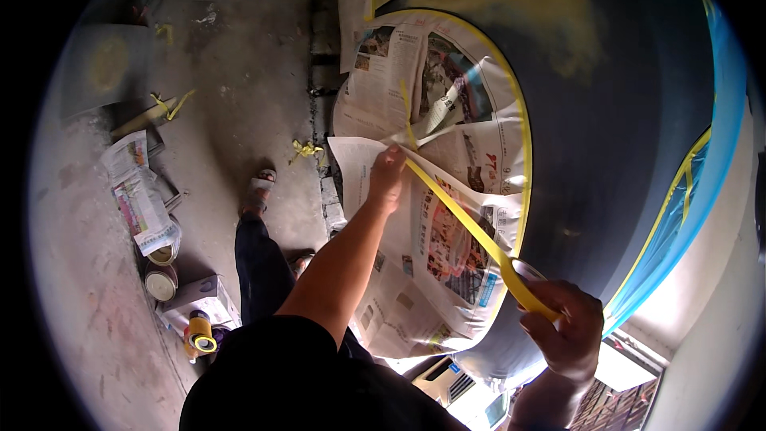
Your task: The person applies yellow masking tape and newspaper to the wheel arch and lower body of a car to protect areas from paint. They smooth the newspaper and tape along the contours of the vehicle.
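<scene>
My right hand [568, 329] grips a roll of yellow masking tape [525, 271] at the lower right. From the roll a taut strip of tape [463, 215] stretches up and left to my left hand [387, 179]. The left fingers are closed on the strip's end, against the edge of the newspaper sheets [375, 96]; the fingertips are partly hidden. These sheets cover a rounded wheel-arch area of a car. Yellow tape [523, 128] borders them along the dark grey car panel [606, 136].
Blue plastic film [722, 88] edges the panel's right side. On the floor at left lie folded newspaper [140, 191], round cans [161, 281], a box [199, 299], a yellow can [201, 331] and crumpled tape scraps [306, 148]. My sandalled foot [262, 183] stands nearby.
</scene>
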Demonstrator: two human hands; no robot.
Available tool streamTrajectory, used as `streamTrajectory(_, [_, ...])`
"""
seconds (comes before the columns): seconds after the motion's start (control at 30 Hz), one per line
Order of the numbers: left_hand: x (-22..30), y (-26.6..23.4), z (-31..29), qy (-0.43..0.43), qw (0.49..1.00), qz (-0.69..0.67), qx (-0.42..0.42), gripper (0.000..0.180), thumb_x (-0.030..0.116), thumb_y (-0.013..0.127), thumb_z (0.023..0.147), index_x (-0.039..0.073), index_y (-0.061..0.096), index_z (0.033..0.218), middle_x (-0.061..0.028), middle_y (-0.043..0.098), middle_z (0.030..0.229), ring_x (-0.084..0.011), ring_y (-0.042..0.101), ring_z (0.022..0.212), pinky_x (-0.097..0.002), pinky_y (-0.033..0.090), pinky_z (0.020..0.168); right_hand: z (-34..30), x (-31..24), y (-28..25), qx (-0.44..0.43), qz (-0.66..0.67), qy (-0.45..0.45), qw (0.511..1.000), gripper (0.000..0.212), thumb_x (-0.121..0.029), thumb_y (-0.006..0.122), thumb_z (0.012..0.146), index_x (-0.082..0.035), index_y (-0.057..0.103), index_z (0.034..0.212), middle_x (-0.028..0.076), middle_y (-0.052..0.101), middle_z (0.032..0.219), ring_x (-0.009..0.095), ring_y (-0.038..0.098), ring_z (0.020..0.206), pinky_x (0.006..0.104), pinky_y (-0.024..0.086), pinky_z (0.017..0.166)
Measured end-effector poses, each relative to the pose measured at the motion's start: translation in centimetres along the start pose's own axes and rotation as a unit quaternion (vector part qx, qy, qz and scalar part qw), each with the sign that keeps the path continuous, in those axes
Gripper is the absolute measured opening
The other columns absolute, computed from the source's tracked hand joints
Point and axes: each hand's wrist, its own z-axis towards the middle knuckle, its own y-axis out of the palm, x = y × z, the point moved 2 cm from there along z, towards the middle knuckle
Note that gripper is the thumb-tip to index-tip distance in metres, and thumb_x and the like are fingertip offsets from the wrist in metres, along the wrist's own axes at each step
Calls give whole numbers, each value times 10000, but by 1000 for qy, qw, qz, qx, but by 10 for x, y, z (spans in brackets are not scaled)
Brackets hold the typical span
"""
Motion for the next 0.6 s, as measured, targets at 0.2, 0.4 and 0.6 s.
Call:
streamTrajectory(0.2, [-19,-21,34,-31,997,-59,28,171,203,652,935,111,582,809,63,491,755,-47,409,662,-217,336,601,-26,-23,-35,22,-8,-242,970,290,-94,667,726,42,605,974,148,624,773,241,627,675,373,534,658])
streamTrajectory(0.4, [-34,-20,54,-32,990,-103,90,159,150,664,939,70,536,891,-23,605,803,-125,554,724,-257,479,701,-15,-21,-50,37,-82,-232,969,274,-138,675,740,27,603,946,136,624,758,237,616,660,376,533,656])
streamTrajectory(0.6, [-52,-22,69,-16,986,-89,139,141,142,656,936,53,546,935,-33,605,818,-132,561,730,-272,504,687,-14,-19,-59,47,-107,-221,968,268,-182,684,754,13,600,919,123,625,743,233,605,645,378,532,654])
